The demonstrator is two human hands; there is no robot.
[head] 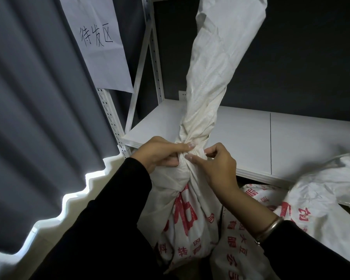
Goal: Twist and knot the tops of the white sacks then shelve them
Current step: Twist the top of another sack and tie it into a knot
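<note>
So both my black sleeves [101,229] come up from the bottom, and there's a metal bangle [269,229] on my right wrist. Between my arms stands the white sack [188,225] with red printing, bulging and upright on the floor. My left hand [162,153] is clenched round its gathered neck [187,158], thumb laid across the front. My right hand [216,164] is at the same spot from the other side, fingertips pinching the bunched fabric, so both hands have hold of the neck. Above that the twisted top [208,73] rises like a thick rope, fanning wider as it runs out of view. More printed sacks [257,199] lie to my right, one slumped sack [331,178] touching the shelf edge. Behind sits the white shelf board [251,134] on a perforated metal rack [154,57], with a paper sign [97,41] with handwritten characters hanging on its post. A grey curtain [34,87] fills the left, dark wall [301,57] at back.
</note>
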